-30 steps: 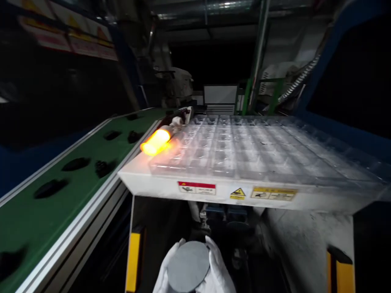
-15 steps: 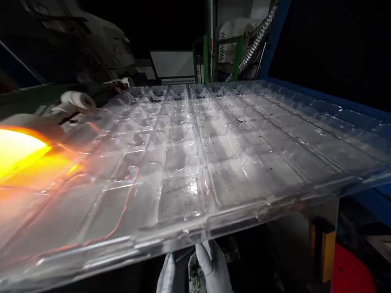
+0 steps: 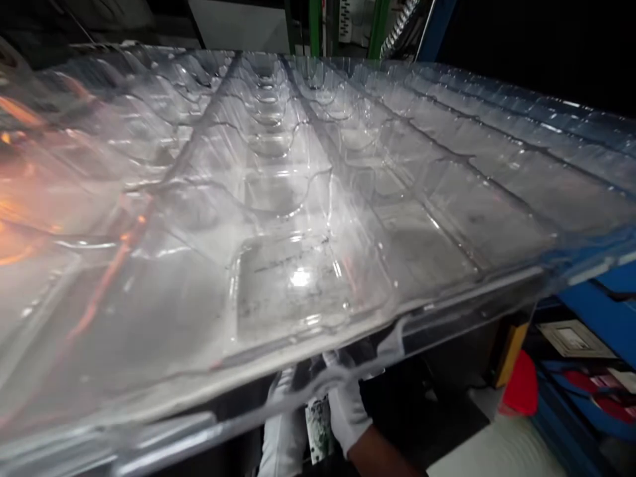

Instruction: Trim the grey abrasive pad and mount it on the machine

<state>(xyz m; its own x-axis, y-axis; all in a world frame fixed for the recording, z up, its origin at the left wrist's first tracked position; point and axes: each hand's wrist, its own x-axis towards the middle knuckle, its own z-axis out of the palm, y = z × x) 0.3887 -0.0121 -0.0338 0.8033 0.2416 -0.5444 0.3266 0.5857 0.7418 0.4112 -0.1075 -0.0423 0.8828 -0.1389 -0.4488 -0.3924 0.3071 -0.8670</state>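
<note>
A clear plastic tray [image 3: 308,199] with several moulded pockets fills most of the view, lying on a white machine table. Below its near edge both my hands wear white gloves. My left hand [image 3: 283,430] and my right hand [image 3: 348,407] are closed round a flat round part [image 3: 318,430] held on edge between them; only a thin strip of it shows. The fingertips sit just under the tray's front rim and are partly seen through the plastic.
An orange glow [image 3: 20,218] lights the tray's left side. A blue machine frame [image 3: 601,305] runs along the right. A yellow-and-black post [image 3: 509,344] and a red object [image 3: 521,384] stand low on the right, over a pale floor [image 3: 501,450].
The view has closed in on the tray, which now looms larger. The round grey disc, first seen face-on in my hands, is now on edge and tucked under the tray's front rim.
</note>
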